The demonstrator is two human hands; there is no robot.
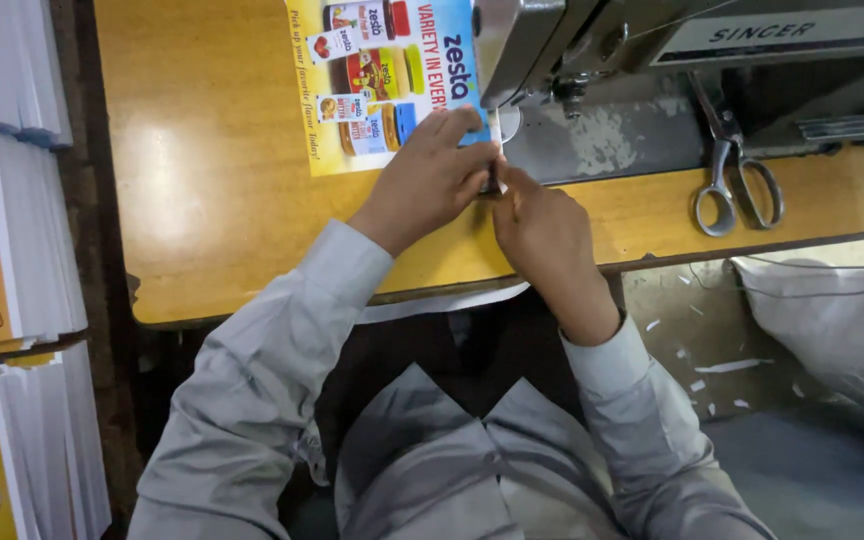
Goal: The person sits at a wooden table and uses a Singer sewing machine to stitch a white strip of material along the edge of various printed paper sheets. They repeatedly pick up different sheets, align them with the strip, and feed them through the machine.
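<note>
Printed sheet point(372, 90) lies under left hand point(430, 180) fingers, pressed flat; right hand point(542, 235) fingers pinch its edge.

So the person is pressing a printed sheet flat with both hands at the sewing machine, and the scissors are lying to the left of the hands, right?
Not quite: the scissors lie to the right of the hands, under the sewing machine, as the head view shows. The rest holds: the left hand presses on the printed sheet and the right hand meets it at the sheet's edge.
</note>
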